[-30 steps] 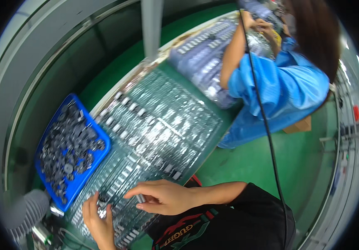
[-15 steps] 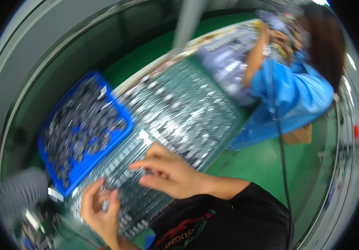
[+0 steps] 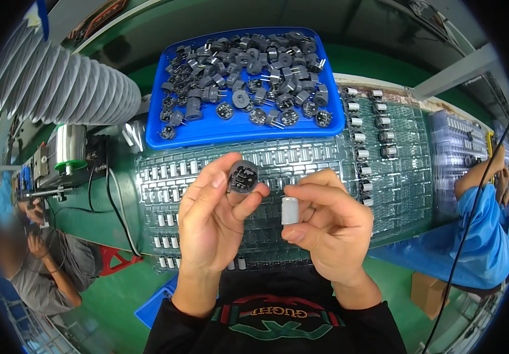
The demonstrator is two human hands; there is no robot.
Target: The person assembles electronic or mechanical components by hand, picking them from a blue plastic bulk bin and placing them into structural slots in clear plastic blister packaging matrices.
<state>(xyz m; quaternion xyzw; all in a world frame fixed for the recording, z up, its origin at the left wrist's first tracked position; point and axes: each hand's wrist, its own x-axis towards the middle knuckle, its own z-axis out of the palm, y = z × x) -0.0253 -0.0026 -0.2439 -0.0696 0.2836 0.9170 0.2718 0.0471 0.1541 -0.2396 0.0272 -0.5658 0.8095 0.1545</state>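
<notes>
Between the fingers and thumb of my left hand [image 3: 204,215] is a round dark-grey plug housing [image 3: 244,177], its black circuit-board face turned up toward me. My right hand [image 3: 340,227] pinches a small light-grey cylinder [image 3: 290,211] with a shiny end, upright, a short way right of the housing and apart from it. Both hands are over clear plastic blister trays [image 3: 405,171], which hold rows of similar cylinders on the left and dark parts with pale tops on the right. Beyond them, a blue bin [image 3: 237,134] is heaped with more plug housings, several showing metal pins.
A grey corrugated hose [image 3: 83,82] hangs at the upper left. Below it stands a spool of wire [image 3: 70,147], with cables on the green bench. One person sits at the left; another in blue [image 3: 485,236] works at the right beside stacked clear trays [image 3: 458,141].
My view has turned, so the bin now lies straight ahead. Both hands, blurred and apparently empty before, now hold parts: the left a plug housing, the right a cylinder.
</notes>
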